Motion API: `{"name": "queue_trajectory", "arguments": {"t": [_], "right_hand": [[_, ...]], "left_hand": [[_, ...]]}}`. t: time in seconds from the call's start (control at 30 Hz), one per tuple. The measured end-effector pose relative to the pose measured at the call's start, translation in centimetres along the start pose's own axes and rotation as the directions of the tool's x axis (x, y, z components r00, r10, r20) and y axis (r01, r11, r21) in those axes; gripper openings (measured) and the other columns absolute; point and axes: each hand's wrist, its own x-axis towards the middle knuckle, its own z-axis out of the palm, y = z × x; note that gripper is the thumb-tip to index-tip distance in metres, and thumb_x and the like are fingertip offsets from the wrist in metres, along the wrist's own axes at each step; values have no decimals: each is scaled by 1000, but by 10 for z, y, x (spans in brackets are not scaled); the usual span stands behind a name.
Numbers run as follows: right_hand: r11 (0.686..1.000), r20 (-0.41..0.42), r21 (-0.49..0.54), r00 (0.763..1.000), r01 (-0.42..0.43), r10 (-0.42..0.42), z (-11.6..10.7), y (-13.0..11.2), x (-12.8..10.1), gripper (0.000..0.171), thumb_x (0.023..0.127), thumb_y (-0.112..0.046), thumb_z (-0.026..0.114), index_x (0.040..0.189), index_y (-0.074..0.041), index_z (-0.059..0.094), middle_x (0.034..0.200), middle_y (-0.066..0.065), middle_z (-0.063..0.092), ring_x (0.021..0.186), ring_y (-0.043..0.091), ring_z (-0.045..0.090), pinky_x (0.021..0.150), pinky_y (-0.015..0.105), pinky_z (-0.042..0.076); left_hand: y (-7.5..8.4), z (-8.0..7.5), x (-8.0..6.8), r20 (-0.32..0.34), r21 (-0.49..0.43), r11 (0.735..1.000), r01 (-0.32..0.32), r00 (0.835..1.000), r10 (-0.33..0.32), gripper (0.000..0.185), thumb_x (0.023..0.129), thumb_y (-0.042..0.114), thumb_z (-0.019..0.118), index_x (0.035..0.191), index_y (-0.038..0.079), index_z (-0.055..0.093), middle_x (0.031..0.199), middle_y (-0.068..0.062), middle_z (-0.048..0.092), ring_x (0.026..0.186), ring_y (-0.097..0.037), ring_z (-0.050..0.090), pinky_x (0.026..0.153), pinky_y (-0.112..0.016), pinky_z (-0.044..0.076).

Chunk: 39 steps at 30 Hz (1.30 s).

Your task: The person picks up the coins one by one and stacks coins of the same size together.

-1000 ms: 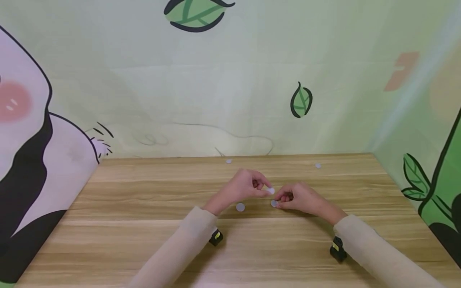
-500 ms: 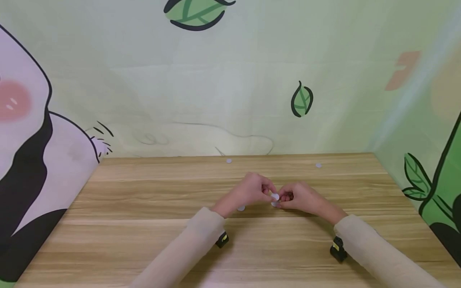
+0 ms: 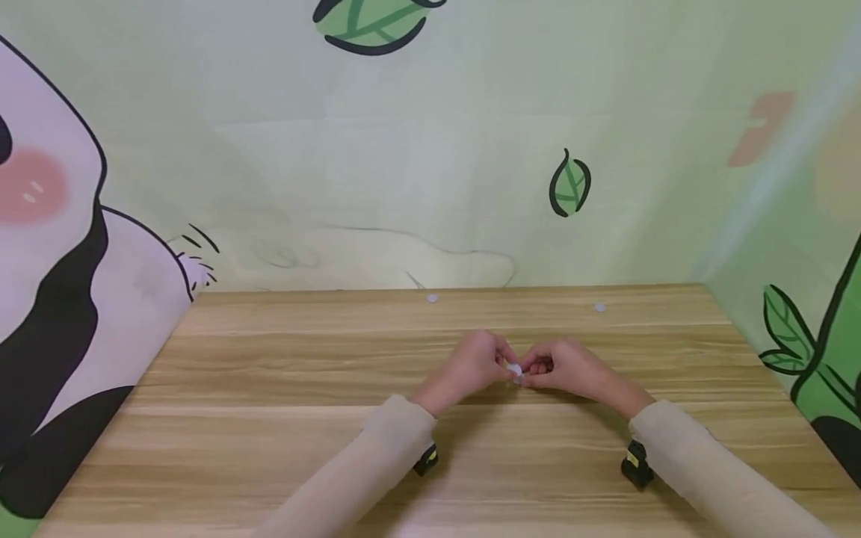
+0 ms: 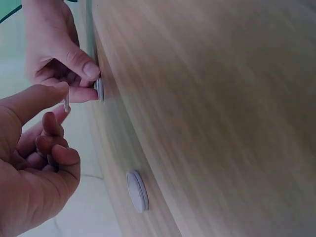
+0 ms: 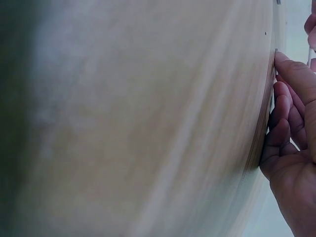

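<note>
My two hands meet at the middle of the wooden table (image 3: 269,418). My left hand (image 3: 499,366) pinches a small white disc (image 4: 65,102) between thumb and forefinger, just above the tabletop. My right hand (image 3: 533,368) pinches a second white disc (image 4: 99,90) that rests on the wood. The two discs show as one white spot (image 3: 514,370) between my fingertips in the head view. A third disc (image 4: 137,191) lies loose on the table beside my left hand (image 4: 58,104). In the right wrist view my right hand (image 5: 281,74) touches the table with its fingertips.
Two more white discs lie near the table's far edge, one at the middle (image 3: 432,299) and one to the right (image 3: 600,307). Printed backdrop walls close the table at the back and on both sides. A small black wrist camera (image 3: 635,465) hangs under each sleeve.
My left hand has carried its disc rightward and down to my right hand's disc. The loose disc seen earlier in the head view is now hidden behind my left wrist.
</note>
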Motion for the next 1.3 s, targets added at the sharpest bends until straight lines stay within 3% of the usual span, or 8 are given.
{"name": "queue_trajectory", "arguments": {"t": [0.27,0.57,0.83,1.03,1.3], "right_hand": [[1000,1,-7,1000,-4,4,0,2,0,9,87,-20,83,93,-16,77,77,-11,65,71,5,57,64,22,49],[1000,0,-4,1000,18,-18,-2,1,0,11,87,-19,83,94,-13,77,79,-10,67,73,4,58,66,22,51],[1000,4,13,1000,14,-14,-3,2,0,12,87,-21,83,95,-14,77,80,-10,67,74,5,59,67,23,52],[999,20,39,1000,-24,24,-4,6,0,12,88,-21,82,98,-16,77,81,-11,67,76,7,61,70,23,53],[999,40,47,999,-21,19,-7,9,1,10,89,-15,79,98,-16,77,83,-10,68,77,7,62,71,24,54]], "left_hand": [[1,9,8,13,43,998,56,998,-56,11,82,8,85,89,3,78,79,0,73,70,-6,58,64,-18,48],[0,13,10,46,125,992,36,998,-42,7,85,10,83,87,5,79,76,4,70,66,-4,53,62,-16,45],[0,15,12,39,117,991,62,997,-67,9,83,11,85,86,5,79,77,3,71,68,-4,54,63,-16,45],[-5,13,12,47,98,994,42,998,-47,13,82,10,86,89,3,78,82,0,74,71,-4,58,66,-17,47],[-3,11,12,59,109,990,89,994,-95,13,82,12,86,89,5,78,81,1,74,72,-4,59,67,-18,48]]}}
